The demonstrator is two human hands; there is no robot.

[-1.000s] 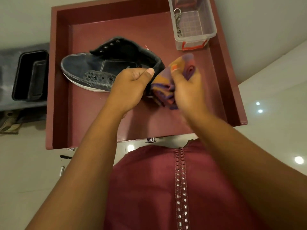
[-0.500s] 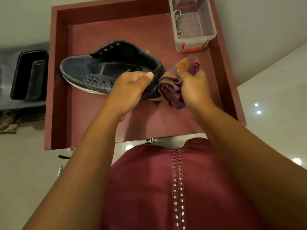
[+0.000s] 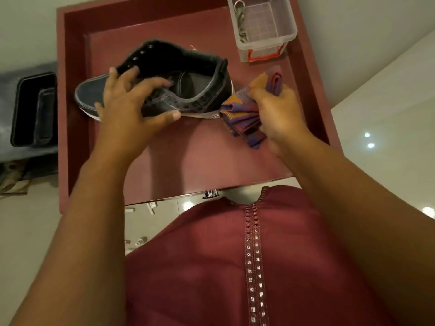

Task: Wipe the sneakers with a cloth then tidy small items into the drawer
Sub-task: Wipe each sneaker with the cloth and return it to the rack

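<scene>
While wiping is in hand, head view inspected, the sole view supplied. Left hand (image 3: 131, 102) spread wide over the forepart of a dark sneaker (image 3: 188, 90), fingers splayed across the lace area, thumb low along the near side by the pale sole; grip open and pressing or steadying, not closed round anything. Judged purpose: to pin the shoe flat and stop it sliding under the rubbing. Right hand (image 3: 280, 109) closed in a grip on a bunched cloth (image 3: 244, 111), striped orange and purple, folds hanging below the fist. Cloth set just beside the heel end, seemingly touching the sole edge there; contact not certain. Judged purpose: to work the heel and rear sole. Sneaker lying on its side with opening toward the camera, toe pointing left, inside a red-brown tray (image 3: 70, 90) with raised walls; whether this serves as the drawer cannot be told. Clear plastic box (image 3: 263, 29) with a red latch at the far right corner, well apart from the shoe, holding what looks like a key ring. Only one sneaker seen.

Surface: tray floor smooth, matt, bare near the front edge. Room: pale glossy floor with lamp reflections at right; black container (image 3: 35, 109) at left; small loose items (image 3: 141, 210) on the floor below the tray front, unidentified. Tidying step judged not yet begun.
</scene>
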